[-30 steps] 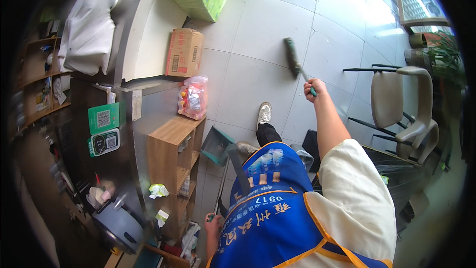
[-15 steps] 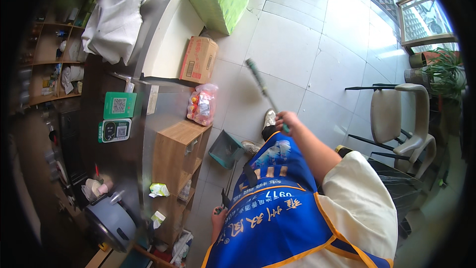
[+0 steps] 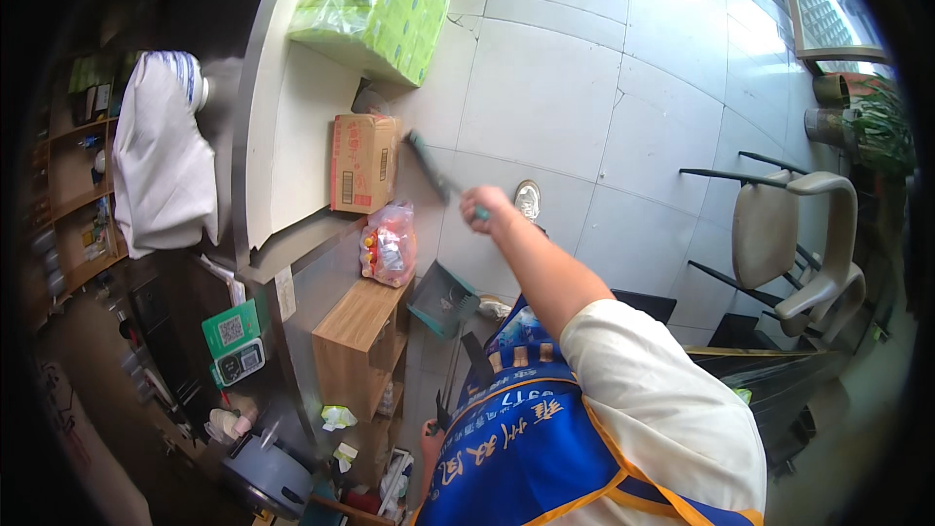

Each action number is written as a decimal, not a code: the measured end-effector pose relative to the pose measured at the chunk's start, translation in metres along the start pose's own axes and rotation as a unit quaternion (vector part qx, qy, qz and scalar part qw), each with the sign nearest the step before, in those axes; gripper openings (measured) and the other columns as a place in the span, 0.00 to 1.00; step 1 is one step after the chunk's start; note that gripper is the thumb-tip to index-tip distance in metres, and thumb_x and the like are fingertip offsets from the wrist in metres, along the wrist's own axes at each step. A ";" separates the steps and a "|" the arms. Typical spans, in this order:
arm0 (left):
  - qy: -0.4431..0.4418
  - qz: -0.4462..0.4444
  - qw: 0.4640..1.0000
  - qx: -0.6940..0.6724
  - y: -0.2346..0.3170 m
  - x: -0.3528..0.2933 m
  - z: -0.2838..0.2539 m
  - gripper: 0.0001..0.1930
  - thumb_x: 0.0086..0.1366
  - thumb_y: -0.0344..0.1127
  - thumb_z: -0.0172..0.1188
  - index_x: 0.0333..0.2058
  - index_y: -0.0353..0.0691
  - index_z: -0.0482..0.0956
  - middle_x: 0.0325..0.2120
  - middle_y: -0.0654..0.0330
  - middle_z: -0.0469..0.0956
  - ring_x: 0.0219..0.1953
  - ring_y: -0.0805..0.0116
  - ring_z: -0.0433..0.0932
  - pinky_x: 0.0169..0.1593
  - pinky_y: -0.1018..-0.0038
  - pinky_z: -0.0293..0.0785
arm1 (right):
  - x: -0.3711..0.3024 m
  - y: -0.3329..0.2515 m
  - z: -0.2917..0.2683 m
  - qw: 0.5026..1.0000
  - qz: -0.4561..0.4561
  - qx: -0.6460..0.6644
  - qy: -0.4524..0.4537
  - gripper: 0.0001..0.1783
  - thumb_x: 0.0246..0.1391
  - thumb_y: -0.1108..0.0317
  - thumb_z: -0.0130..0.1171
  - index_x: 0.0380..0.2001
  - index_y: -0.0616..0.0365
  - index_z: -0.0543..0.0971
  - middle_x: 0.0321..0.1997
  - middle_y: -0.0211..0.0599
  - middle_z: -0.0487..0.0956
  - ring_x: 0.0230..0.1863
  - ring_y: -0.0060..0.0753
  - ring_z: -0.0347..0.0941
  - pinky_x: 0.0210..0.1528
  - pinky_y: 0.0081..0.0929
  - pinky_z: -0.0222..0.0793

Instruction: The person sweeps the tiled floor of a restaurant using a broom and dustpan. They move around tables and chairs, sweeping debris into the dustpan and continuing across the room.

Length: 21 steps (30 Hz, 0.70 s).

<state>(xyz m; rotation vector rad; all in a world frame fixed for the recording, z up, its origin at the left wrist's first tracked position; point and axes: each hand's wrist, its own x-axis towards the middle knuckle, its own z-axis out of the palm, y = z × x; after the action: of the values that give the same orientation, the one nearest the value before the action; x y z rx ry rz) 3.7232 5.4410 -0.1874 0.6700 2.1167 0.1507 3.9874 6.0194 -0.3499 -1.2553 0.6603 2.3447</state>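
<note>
My right hand is wrapped round the handle of a broom, arm stretched forward. The dark green broom head is at the floor close beside a cardboard box. A grey-green dustpan lies near my left shoe, next to the wooden shelf unit. From it a thin dark handle runs back toward my left hand, which shows only in part at the edge of my blue apron. Its fingers appear closed round that handle, though the apron hides much of the grip.
A large green plastic-wrapped pack stands behind the box. A pink-wrapped bundle of bottles sits on the wooden shelf unit. The counter runs along the left. Chairs and potted plants are on the right.
My right hand has swung forward and left, bringing the broom head from the open tiles to beside the cardboard box. The view has shifted; the dustpan stays near my left shoe.
</note>
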 end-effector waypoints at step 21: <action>-0.045 -0.155 0.936 -0.314 0.281 0.081 -0.003 0.08 0.63 0.28 0.57 0.41 0.41 0.70 0.18 0.63 0.69 0.11 0.73 0.65 0.16 0.74 0.63 | -0.179 -0.132 -0.109 0.933 -0.098 -0.228 0.260 0.06 0.57 0.70 0.46 0.35 0.61 0.69 0.24 0.36 0.70 0.18 0.26 0.63 0.16 0.26 0.65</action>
<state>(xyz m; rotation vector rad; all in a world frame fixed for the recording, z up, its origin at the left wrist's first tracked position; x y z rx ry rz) 3.7974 5.7210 -0.1478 -0.0366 1.8993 0.5788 4.2236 6.0418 -0.2797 -2.0809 0.1096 2.0646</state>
